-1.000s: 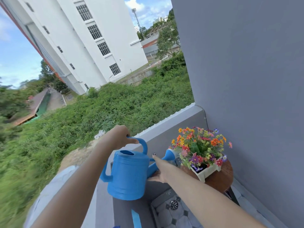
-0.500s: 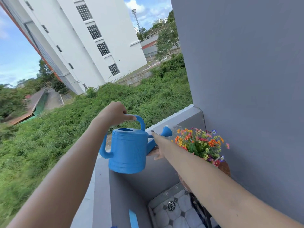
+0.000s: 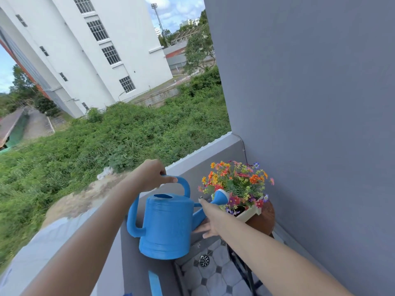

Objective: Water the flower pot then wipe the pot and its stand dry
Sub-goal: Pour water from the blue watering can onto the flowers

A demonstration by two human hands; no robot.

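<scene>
One watering can [image 3: 168,227], left hand [image 3: 152,175] fingers wrapping handle [image 3: 186,185], right hand [image 3: 210,218] fingers gripping spout [image 3: 221,198].

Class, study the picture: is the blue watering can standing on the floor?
No: the left hand grips the watering can by its top handle and holds it in the air above the floor tiles.

Left arm [image 3: 96,242]: bare, reaching forward from lower left.
Left hand [image 3: 152,175]: fingers curled round the watering can's [image 3: 166,227] top handle [image 3: 186,185].
Right arm [image 3: 267,253]: bare, stretched forward from lower right.
Right hand [image 3: 210,218]: grips the spout [image 3: 214,201], one finger above, the others beneath.
</scene>
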